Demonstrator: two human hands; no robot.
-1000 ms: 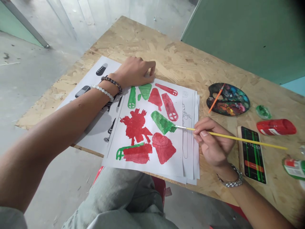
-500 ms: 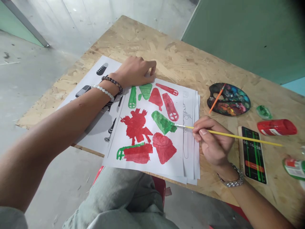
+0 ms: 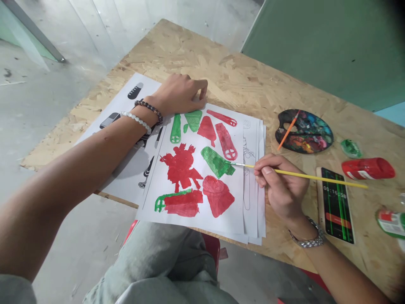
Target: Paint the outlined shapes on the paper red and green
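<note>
A yellow paintbrush (image 3: 297,173) is pinched between the thumb and fingers of my right hand (image 3: 281,185). Its bristle tip touches a green painted shape (image 3: 217,162) on the top sheet of paper (image 3: 186,137). Red and green painted figures cover much of that sheet, and more sheets lie beneath it. My left hand (image 3: 180,93) rests at the sheet's upper edge, fingers curled under with nothing visible in them. Under my left forearm lies another printed sheet (image 3: 110,99) with black drawings, partly hidden by the arm.
To the right on the wooden table (image 3: 202,55) is a paint palette (image 3: 311,131) with an orange brush (image 3: 288,131) across it. Nearby are a green paint lid (image 3: 351,148), a red paint bottle (image 3: 368,169), a phone (image 3: 336,207) showing a timer, and a green-and-white container (image 3: 390,223).
The brush has shifted slightly left with my right hand, its tip moving further into the green shape. My left hand has stayed in place.
</note>
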